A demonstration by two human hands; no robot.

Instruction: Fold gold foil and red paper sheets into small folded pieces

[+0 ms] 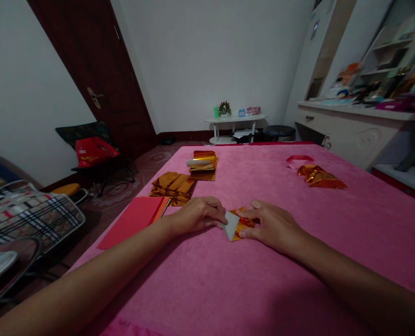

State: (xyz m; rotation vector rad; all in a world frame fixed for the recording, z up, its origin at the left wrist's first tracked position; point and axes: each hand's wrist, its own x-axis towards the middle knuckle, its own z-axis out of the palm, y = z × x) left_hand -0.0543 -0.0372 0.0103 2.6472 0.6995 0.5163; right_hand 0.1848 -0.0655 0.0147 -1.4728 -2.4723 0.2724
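Near the middle of the pink cloth (207,280), a small folded sheet of gold foil paper (231,226) lies between my hands. Its pale back shows as a pointed flap on the left, and shiny gold shows on the right. My left hand (204,213) pinches the left corner of the pale flap, fingers bent together. From the other side, my right hand (275,226) grips the gold part, with thumb at the near edge and fingers at the far edge. Some of the sheet is hidden under the fingers.
Folded gold paper pieces (174,185) lie stacked left, beside red sheets (132,221). Behind them sits a gold foil pile (209,173) with a pale oval object on it. Far right are a gold foil shape (321,178) and a red band (300,159).
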